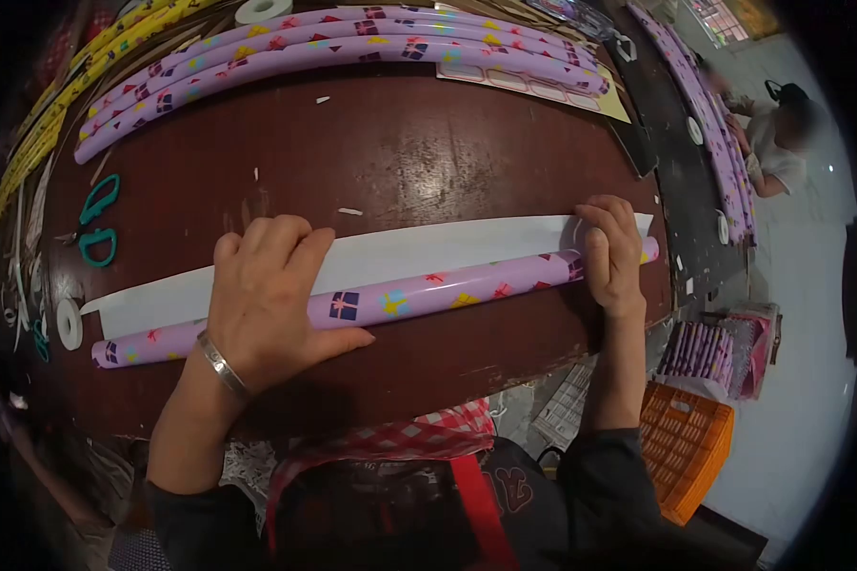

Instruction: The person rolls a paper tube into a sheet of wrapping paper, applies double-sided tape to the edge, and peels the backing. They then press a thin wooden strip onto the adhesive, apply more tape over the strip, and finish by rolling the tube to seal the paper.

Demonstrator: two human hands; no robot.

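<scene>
A roll of purple wrapping paper (505, 285) printed with gift boxes lies across the brown table in front of me. Its loose white underside (419, 242) spreads out behind the roll. My left hand (269, 295), wearing a silver bracelet (221, 364), rests over the roll left of its middle, thumb stretched along it and fingers reaching onto the white side. Near the right end, my right hand (611, 249) is closed, with its fingers curled at the sheet and roll. Whatever is between those fingers is hidden.
Teal-handled scissors (98, 219) and a white tape roll (69, 324) lie at the left. Finished purple rolls (352, 52) and yellow rolls (48, 114) line the back. An orange crate (686, 447) stands below right. Another person (776, 143) works at a far table.
</scene>
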